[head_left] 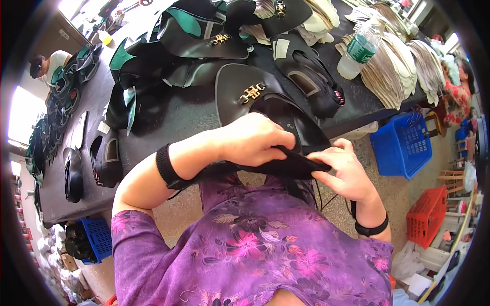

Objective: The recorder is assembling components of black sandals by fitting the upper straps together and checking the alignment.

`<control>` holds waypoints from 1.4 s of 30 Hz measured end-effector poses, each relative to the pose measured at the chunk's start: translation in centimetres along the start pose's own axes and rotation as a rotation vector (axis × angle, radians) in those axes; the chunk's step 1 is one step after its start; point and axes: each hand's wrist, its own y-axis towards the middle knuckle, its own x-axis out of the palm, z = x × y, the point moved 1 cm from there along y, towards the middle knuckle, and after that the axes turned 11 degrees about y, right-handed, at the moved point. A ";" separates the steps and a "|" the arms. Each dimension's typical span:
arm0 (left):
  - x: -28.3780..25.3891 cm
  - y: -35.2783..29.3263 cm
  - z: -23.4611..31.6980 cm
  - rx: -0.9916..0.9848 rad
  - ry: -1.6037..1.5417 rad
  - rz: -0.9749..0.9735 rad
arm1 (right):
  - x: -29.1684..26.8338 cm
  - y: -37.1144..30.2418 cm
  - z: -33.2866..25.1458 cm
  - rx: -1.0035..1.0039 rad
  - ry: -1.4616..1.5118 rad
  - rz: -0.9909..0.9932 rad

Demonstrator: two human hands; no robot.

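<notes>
A black shoe upper (232,81) with a gold ornament (251,93) lies at the table's near edge, its far part resting on the tabletop. Both my hands pinch a black strip along its near side, above my lap. My left hand (255,140) comes over from the left, fingers curled and closed on the strip. At the strip's right end, my right hand (344,168) grips it between thumb and fingers. Under my hands, part of the piece is hidden. Just beyond and to the right lies another black upper (309,76) with a pale tag.
More black uppers (196,38) with green linings pile up on the dark table (173,115). Stacks of cream shaped pieces (388,71) and a water bottle (359,50) stand right. Blue baskets (403,145) and a red basket (426,217) sit below. Other people are at both sides.
</notes>
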 end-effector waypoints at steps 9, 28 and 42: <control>-1.4 -0.5 -0.4 -0.213 0.210 -0.310 | 0.3 0.6 0.1 0.194 -0.024 -0.215; 4.5 -5.7 -1.0 -0.834 -1.030 0.697 | 6.4 4.9 0.9 0.210 0.890 -0.028; 5.4 -4.7 -0.9 -0.611 -1.190 0.855 | 7.2 4.2 0.6 0.130 0.370 -0.018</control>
